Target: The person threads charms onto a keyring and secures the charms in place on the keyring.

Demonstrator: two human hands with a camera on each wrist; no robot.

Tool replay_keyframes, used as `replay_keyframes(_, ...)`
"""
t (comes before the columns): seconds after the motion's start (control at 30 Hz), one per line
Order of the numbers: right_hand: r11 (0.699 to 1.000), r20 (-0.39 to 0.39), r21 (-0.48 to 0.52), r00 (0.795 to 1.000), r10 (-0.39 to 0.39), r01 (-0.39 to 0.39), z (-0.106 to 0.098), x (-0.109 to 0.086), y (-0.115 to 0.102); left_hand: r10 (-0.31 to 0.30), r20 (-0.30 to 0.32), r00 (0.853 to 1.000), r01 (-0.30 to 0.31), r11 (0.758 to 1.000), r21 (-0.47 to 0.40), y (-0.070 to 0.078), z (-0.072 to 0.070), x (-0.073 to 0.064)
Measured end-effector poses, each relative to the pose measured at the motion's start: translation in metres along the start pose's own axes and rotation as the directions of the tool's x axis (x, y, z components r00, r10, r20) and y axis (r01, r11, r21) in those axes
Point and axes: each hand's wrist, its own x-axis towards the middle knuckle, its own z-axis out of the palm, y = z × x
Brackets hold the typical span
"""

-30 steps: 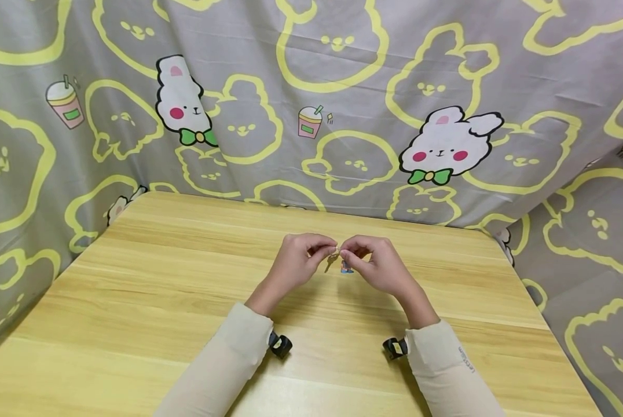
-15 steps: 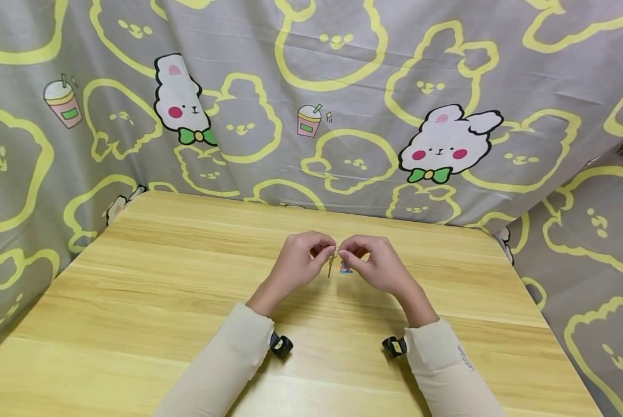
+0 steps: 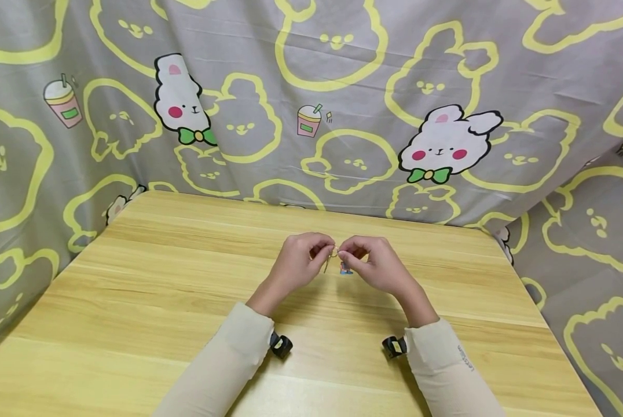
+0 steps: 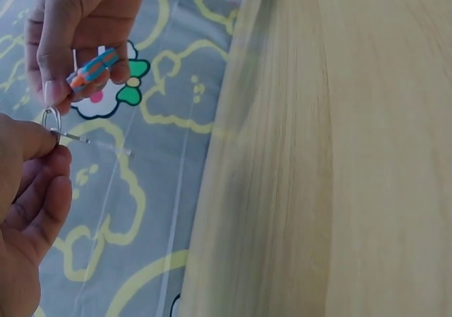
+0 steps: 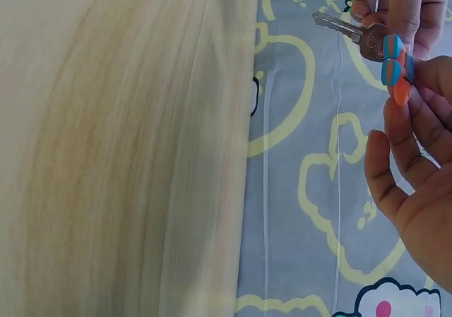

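Note:
In the head view both hands meet above the table. My left hand (image 3: pixel 298 260) pinches a metal key ring (image 4: pixel 58 121) between thumb and index finger. The right hand (image 3: pixel 379 263) pinches the opposite side of that ring with its thumb and fingertip. A metal key (image 5: pixel 373 40) dangles from the ring, its blade pointing away from the fingers in the right wrist view. Below the right fingertips hangs a small blue and orange charm (image 3: pixel 345 268), partly hidden by them. Whether the ring's coils are spread apart is too small to tell.
A wood-grain table (image 3: pixel 186 278) lies under the hands. Grey curtain (image 3: pixel 270 52) with yellow outlines and rabbit faces rises behind it and at both sides. Black wrist cameras (image 3: pixel 281 345) are strapped over the beige sleeves (image 3: pixel 228 353).
The key has swung under the left fingertips, hanging straighter half a second ago and slanted toward the left hand now. Both hands stay almost in place, with slight finger shifts.

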Motion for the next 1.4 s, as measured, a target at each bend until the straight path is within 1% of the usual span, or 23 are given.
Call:
replay_keyframes(0.37, 1.000, 0.005, -0.030, 1.000, 0.010, -0.010, 0.001, 0.000, 0.000, -0.005, -0.033, 0.999, 0.006, 0.999, 0.042, 0.002, 0.001, -0.001)
replay_keyframes(0.5, 0.999, 0.008, -0.030, 1.000, 0.015, -0.014, 0.000, 0.001, -0.001, -0.015, -0.045, 0.999, 0.017, 0.999, 0.041, 0.002, 0.001, 0.000)
replay_keyframes(0.6, 0.999, 0.021, -0.029, 1.000, 0.020, -0.019, 0.000, 0.001, 0.001, -0.053, -0.031, 0.998, 0.053, 0.999, 0.009, 0.002, 0.001, 0.001)
replay_keyframes(0.7, 0.999, 0.062, -0.026, 0.997, 0.034, -0.033, 0.001, 0.001, 0.003, -0.131, 0.016, 0.991, 0.131, 0.990, -0.044, 0.003, 0.000, 0.001)
replay_keyframes(0.73, 0.999, 0.081, -0.027, 0.996, 0.043, -0.041, 0.001, 0.000, 0.004, -0.163, 0.039, 0.986, 0.165, 0.984, -0.062, 0.004, 0.000, 0.001)
replay_keyframes(0.8, 0.998, 0.119, -0.025, 0.991, 0.068, -0.066, 0.002, 0.000, 0.007, -0.224, 0.091, 0.970, 0.232, 0.968, -0.093, 0.004, -0.001, 0.001)
replay_keyframes(0.87, 0.995, 0.158, -0.013, 0.982, 0.099, -0.098, 0.003, -0.001, 0.009, -0.283, 0.154, 0.947, 0.302, 0.946, -0.117, 0.005, -0.002, 0.001)
replay_keyframes(0.93, 0.991, 0.201, 0.001, 0.971, 0.129, -0.132, 0.003, -0.002, 0.011, -0.330, 0.220, 0.918, 0.362, 0.923, -0.127, 0.004, -0.002, 0.001)
replay_keyframes(1.03, 0.984, 0.270, 0.033, 0.949, 0.162, -0.177, 0.004, -0.002, 0.015, -0.385, 0.312, 0.868, 0.437, 0.892, -0.114, 0.002, -0.001, 0.000)
replay_keyframes(1.1, 0.979, 0.312, 0.052, 0.935, 0.171, -0.196, 0.006, -0.003, 0.018, -0.413, 0.355, 0.838, 0.471, 0.878, -0.090, -0.001, 0.000, -0.002)
replay_keyframes(1.13, 0.977, 0.327, 0.061, 0.929, 0.175, -0.205, 0.006, -0.003, 0.019, -0.424, 0.369, 0.827, 0.482, 0.873, -0.076, -0.002, 0.001, -0.003)
replay_keyframes(1.2, 0.973, 0.348, 0.069, 0.919, 0.184, -0.221, 0.007, -0.004, 0.020, -0.435, 0.386, 0.813, 0.492, 0.869, -0.057, -0.004, 0.003, -0.005)
replay_keyframes(1.27, 0.970, 0.355, 0.069, 0.914, 0.196, -0.235, 0.007, -0.004, 0.021, -0.444, 0.391, 0.807, 0.498, 0.866, -0.044, -0.007, 0.005, -0.006)
replay_keyframes(1.4, 0.966, 0.347, 0.038, 0.910, 0.226, -0.254, 0.006, -0.006, 0.021, -0.450, 0.380, 0.808, 0.492, 0.871, -0.013, -0.013, 0.007, -0.009)
